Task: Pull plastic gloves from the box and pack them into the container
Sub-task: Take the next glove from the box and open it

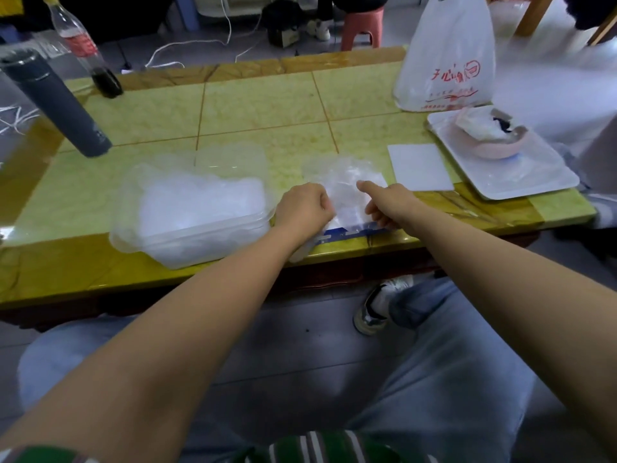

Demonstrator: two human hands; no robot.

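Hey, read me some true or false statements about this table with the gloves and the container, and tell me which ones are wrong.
1. The clear container sits to the left of the left hand and the right hand. True.
2. The container is empty. False: it is heaped with packed gloves.
3. The pink bowl stands on the white tray. True.
4. The white plastic bag carries blue print. False: its print is red.
5. Both hands grip the loose gloves above the blue box at the table's near edge. True.
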